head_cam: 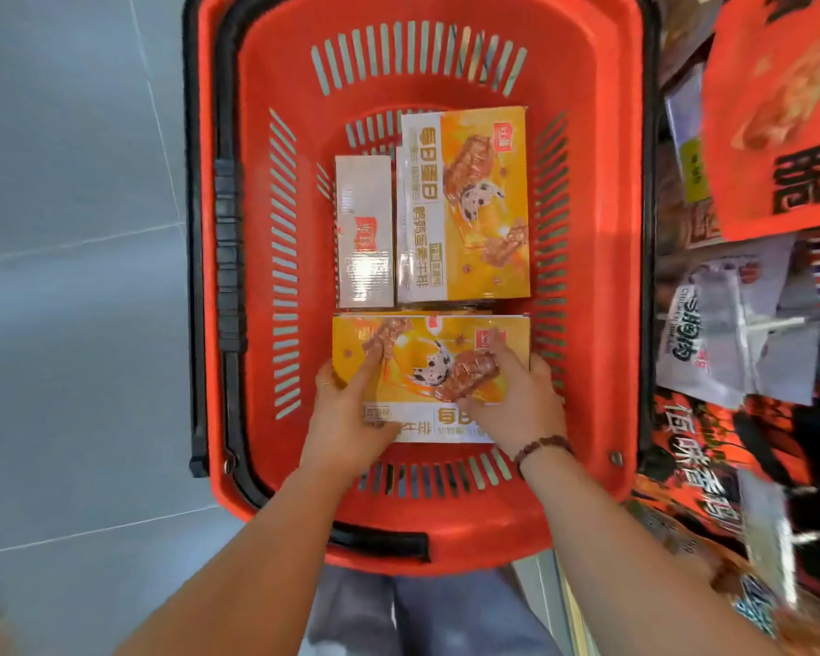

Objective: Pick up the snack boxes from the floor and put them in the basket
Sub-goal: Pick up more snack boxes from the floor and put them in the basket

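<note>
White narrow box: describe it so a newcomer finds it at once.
Look inside the red basket. Beyond the near yellow box, left of the wide yellow box, lies a slim box. It alone is plain white with a small red logo.

The red basket (slotted walls, black handles folded down along its rim) has three snack boxes on its floor. The far snack box, yellow and white with printed food pictures, lies flat with its long side running away from the person, and a narrow white box lies just beside it on the left. The near snack box, in the same yellow print, lies crosswise in front of both, gripped at its near corners by the left hand and the right hand.
</note>
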